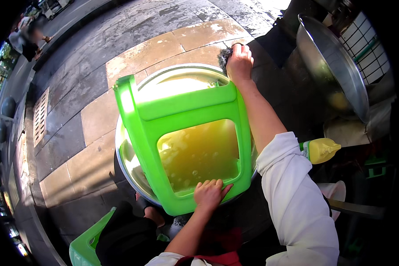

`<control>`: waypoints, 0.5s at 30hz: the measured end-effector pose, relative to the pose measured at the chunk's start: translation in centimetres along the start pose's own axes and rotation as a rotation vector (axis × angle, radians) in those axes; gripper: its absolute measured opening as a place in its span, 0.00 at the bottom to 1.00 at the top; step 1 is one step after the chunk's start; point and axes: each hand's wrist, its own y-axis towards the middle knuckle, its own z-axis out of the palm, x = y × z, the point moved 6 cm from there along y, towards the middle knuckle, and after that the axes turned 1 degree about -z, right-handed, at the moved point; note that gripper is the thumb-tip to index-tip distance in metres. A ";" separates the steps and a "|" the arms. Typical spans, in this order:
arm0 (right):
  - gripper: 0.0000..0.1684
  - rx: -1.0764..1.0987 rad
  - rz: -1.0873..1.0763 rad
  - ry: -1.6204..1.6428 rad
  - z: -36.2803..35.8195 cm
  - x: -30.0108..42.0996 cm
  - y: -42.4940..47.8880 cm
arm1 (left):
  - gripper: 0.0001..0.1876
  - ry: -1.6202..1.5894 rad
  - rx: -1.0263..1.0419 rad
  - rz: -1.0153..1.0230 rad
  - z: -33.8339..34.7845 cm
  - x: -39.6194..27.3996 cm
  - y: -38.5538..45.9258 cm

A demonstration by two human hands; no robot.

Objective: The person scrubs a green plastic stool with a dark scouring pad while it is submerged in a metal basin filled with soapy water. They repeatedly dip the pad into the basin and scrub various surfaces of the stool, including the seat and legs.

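Note:
A bright green plastic stool (189, 109) lies tilted across a large round metal basin (121, 159). Through the opening in its side, yellowish water (199, 156) with bubbles shows in the basin. My left hand (210, 194) grips the stool's lower rail, its fingers over the edge of the opening. My right hand (241, 63) is at the far right end of the stool, closed on a dark, wet scrubbing pad (224, 58) just beyond the basin's rim. The stool hides much of the basin.
A big metal bowl (335, 66) stands on edge at the right, near a wire grid (365, 50). A yellow bottle (321, 150) and a pale bucket (337, 196) are beside my right arm. Another green stool (89, 242) is at lower left. People (28, 36) are near the road.

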 end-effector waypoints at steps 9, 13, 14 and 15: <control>0.14 -0.060 -0.090 0.070 -0.7 2.2 -3.0 | 0.22 0.041 -0.010 -0.007 0.2 1.0 -0.7; 0.12 0.039 -0.138 -0.182 2.7 1.0 2.8 | 0.22 0.052 0.002 0.003 -0.2 0.3 -0.2; 0.14 0.118 -0.046 -0.183 2.8 -0.1 3.1 | 0.22 0.054 0.009 -0.001 -0.2 0.2 -0.2; 0.15 0.194 0.041 -0.180 2.3 -1.4 3.7 | 0.22 0.055 0.011 -0.011 -0.3 0.1 -0.1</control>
